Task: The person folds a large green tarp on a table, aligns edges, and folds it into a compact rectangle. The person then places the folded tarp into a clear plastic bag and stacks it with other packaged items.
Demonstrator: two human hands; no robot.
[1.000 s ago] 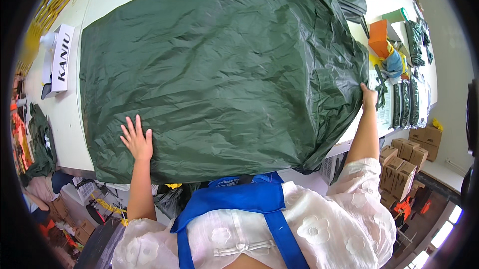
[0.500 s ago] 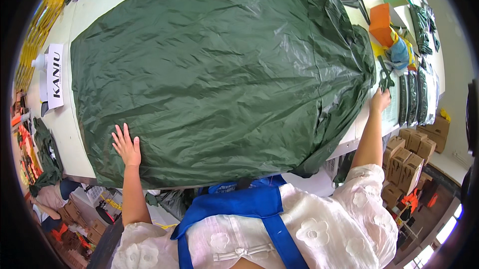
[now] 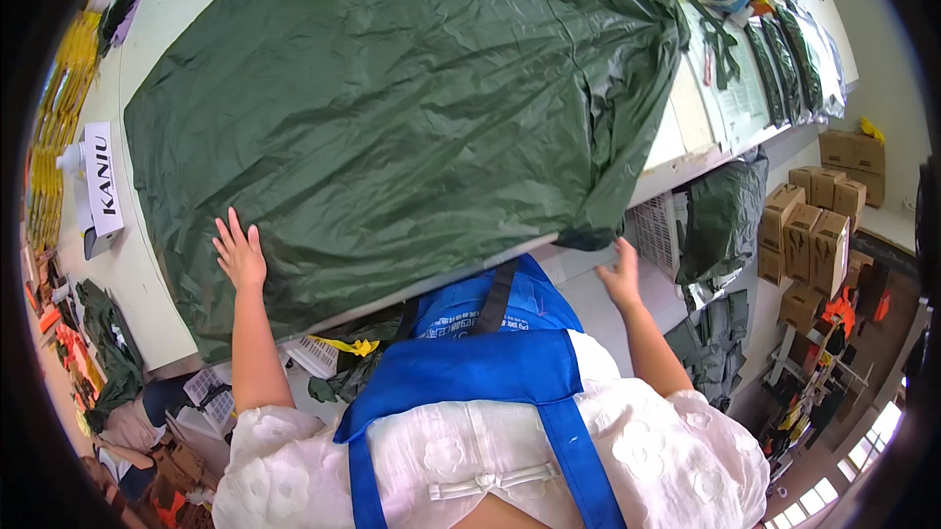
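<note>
Head view: the dark green sheet (image 3: 392,117) lay wrinkled across the white table (image 3: 149,269), its near right corner drooping over the near edge. The left hand (image 3: 241,260) rested flat on its near left part, fingers spread wide. The right hand (image 3: 619,277) was empty, thumb apart from fingers, just beside that corner; contact could not be told. Green packs (image 3: 784,66) lay far right.

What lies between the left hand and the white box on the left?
From the left hand toward the white box, the head view shows dark green sheeting, then a strip of white tabletop.
</note>
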